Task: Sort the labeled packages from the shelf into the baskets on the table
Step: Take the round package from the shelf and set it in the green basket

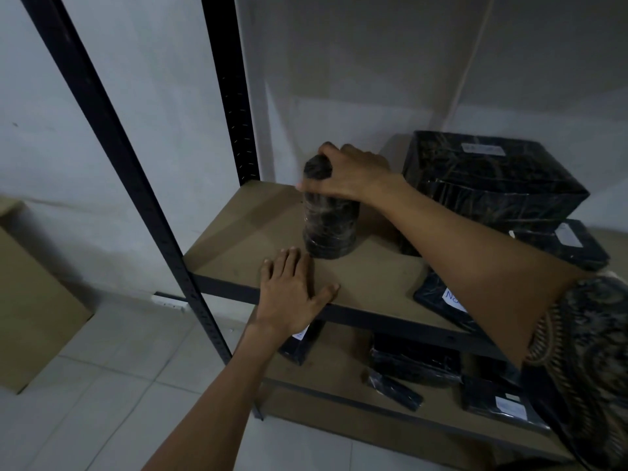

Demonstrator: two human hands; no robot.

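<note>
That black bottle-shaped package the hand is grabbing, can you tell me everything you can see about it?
The bottle-shaped package is wrapped in crinkly, shiny black plastic, with a round body and a narrower top. It stands upright on the brown shelf board, left of a big black box. The right hand grips its upper part from the right side. The left hand lies flat on the board's front edge, fingertips close to its base. No label shows from here.

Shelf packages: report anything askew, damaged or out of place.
Nothing looks damaged. The right hand grips the upright bottle-shaped package; the left hand lies flat on the shelf board. One labeled flat package overhangs the board's front edge slightly.
</note>
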